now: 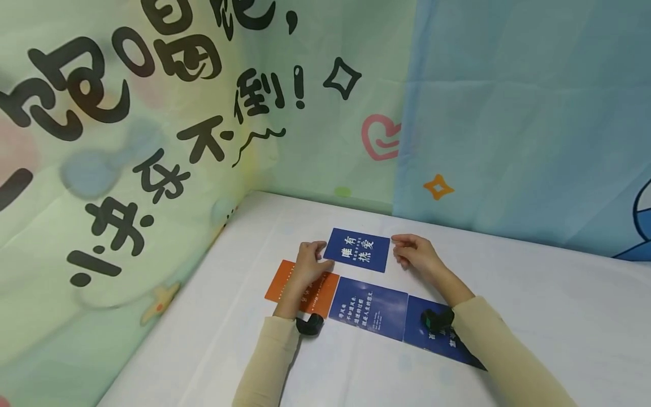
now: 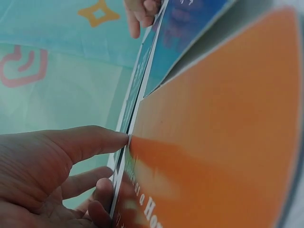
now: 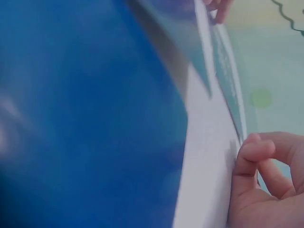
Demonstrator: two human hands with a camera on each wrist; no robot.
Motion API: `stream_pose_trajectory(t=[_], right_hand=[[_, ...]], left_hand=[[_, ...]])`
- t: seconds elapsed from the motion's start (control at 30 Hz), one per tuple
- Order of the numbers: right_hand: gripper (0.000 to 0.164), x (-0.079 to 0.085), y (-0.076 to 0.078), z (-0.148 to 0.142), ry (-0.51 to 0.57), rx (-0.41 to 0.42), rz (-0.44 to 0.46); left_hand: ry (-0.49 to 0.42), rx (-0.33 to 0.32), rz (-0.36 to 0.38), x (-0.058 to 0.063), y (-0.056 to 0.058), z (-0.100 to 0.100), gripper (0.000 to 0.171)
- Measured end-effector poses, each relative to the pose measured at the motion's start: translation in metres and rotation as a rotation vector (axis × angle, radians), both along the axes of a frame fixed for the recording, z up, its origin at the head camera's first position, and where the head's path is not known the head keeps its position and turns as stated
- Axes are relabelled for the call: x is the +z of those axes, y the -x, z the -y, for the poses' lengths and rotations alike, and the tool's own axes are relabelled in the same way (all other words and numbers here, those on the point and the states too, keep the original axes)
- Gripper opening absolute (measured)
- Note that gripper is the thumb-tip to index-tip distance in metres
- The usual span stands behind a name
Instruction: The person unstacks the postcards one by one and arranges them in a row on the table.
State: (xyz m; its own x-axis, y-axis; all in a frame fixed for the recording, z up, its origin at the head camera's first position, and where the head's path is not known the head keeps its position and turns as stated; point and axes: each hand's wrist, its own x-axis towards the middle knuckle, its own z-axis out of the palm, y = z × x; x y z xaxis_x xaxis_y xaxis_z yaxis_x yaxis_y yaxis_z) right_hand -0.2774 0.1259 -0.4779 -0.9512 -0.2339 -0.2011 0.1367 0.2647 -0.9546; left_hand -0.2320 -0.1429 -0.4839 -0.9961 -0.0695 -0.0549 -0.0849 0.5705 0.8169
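A blue card (image 1: pixel 357 250) with white characters lies on the white table, between the two hands. At its left edge, my left hand (image 1: pixel 307 265) touches the side with thumb and fingers spread apart. My right hand (image 1: pixel 419 255) is at the opposite edge, fingertips by the upper right corner with the fingers bent. In the right wrist view, the right hand (image 3: pixel 268 185) does not appear to grip the card. Below lies a row: an orange card (image 1: pixel 324 294) partly under the left forearm, a blue card (image 1: pixel 368 308), and another blue card (image 1: pixel 414 322) partly hidden by the right wrist.
The white table (image 1: pixel 203 339) meets a printed cloth backdrop (image 1: pixel 325 169) at the back and left. Black wrist cameras (image 1: pixel 310 325) sit on both wrists, over the card row.
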Motion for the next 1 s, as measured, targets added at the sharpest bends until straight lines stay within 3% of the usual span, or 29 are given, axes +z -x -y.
stream_pose_trajectory(t=[0.37, 0.67, 1.0], right_hand=[[0.048, -0.002, 0.014, 0.0, -0.166, -0.005, -0.012], [0.05, 0.0, 0.013, 0.005, -0.256, 0.062, -0.131], [0.047, -0.004, 0.01, 0.005, -0.203, 0.02, -0.083]], left_hand=[[-0.023, 0.01, 0.01, -0.003, -0.001, -0.002, 0.057], [-0.005, -0.006, -0.019, -0.001, 0.0, 0.0, 0.054], [-0.017, -0.004, -0.012, -0.006, 0.001, 0.002, 0.053]])
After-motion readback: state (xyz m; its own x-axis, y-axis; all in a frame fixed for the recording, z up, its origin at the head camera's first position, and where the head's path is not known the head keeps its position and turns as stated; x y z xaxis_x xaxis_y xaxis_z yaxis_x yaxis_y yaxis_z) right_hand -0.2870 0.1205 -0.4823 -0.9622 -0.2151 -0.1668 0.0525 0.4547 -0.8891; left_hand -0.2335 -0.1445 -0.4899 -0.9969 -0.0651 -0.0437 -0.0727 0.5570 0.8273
